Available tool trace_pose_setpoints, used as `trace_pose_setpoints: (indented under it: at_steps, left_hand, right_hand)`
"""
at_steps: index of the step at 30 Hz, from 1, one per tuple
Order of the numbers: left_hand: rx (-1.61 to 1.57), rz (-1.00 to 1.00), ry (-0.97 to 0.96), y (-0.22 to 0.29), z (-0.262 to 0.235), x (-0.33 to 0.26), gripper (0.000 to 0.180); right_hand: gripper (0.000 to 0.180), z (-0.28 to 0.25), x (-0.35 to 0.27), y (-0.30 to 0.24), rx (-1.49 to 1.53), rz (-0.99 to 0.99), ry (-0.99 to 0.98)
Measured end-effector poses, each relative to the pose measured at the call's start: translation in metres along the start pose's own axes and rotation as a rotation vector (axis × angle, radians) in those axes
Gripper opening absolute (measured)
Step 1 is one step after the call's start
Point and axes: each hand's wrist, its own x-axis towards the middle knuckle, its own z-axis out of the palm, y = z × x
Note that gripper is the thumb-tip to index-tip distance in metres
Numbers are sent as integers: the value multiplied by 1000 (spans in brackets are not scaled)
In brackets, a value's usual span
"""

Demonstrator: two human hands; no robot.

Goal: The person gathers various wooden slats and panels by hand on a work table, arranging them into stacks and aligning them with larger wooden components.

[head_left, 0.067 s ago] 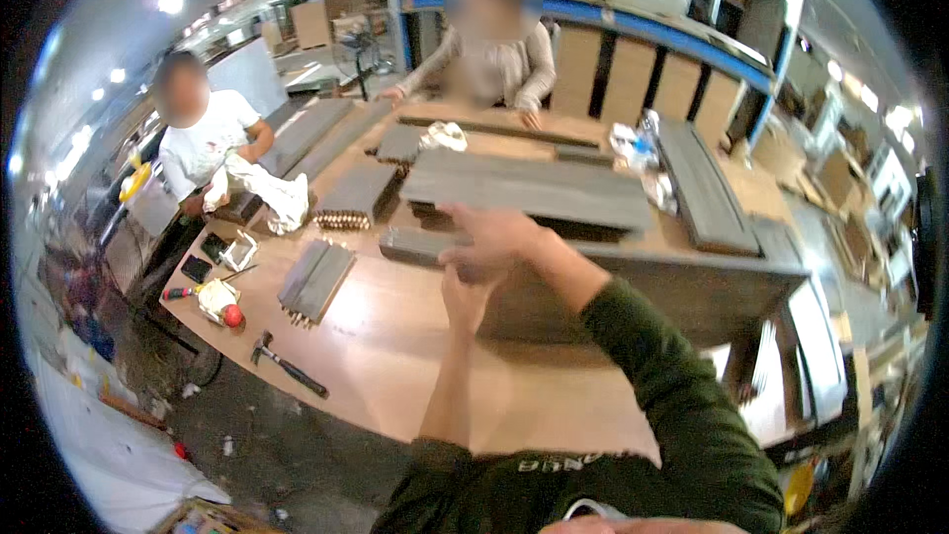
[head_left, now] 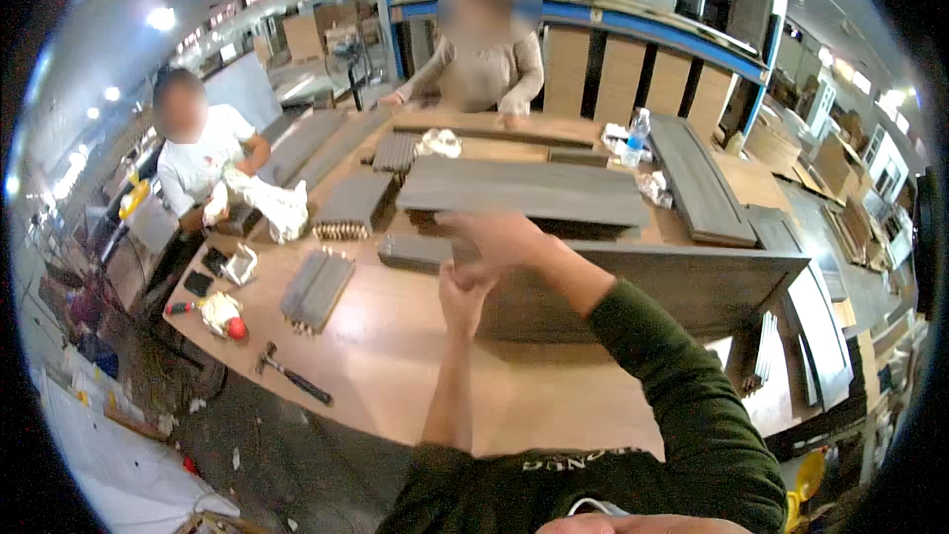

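Note:
My left hand [head_left: 465, 299] is raised over the near side of the table, its fingers curled closed. Whatever lies in it, if anything, is hidden. Just above it, my right hand [head_left: 504, 242] reaches leftward with fingers stretched out and apart, slightly blurred; the two hands meet or overlap. Behind them lie a narrow grey board [head_left: 410, 252] and a wide grey panel [head_left: 524, 190]. A long grey panel [head_left: 633, 287] stands on edge beside my right forearm. To the left is a bundle of grey slats [head_left: 317, 289] with pegs along its near end.
On the table [head_left: 376, 376] lie a hammer [head_left: 295, 376], a red ball-shaped item [head_left: 236, 327], a screwdriver [head_left: 182, 308] and a stack of grey pieces [head_left: 358, 202]. A water bottle [head_left: 638, 136] stands far right. Two people work across the table, one holding white cloth [head_left: 277, 200].
The view has shifted slightly. My hands stay close together, with the right hand's fingers moving a little. The person at left still handles the cloth.

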Motion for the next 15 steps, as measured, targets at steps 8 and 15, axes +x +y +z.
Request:
trace_pose_setpoints:
  at_steps: [8, 15]
  left_hand:
    - [-283, -554, -122, -82, -59, -129, 37]
    - [-448, -43, -518, 14, 39, -81, 71]
  right_hand:
    - [51, -61, -191, 76, -312, 395, 18]
    - [83, -167, -224, -17, -5, 357, 803]
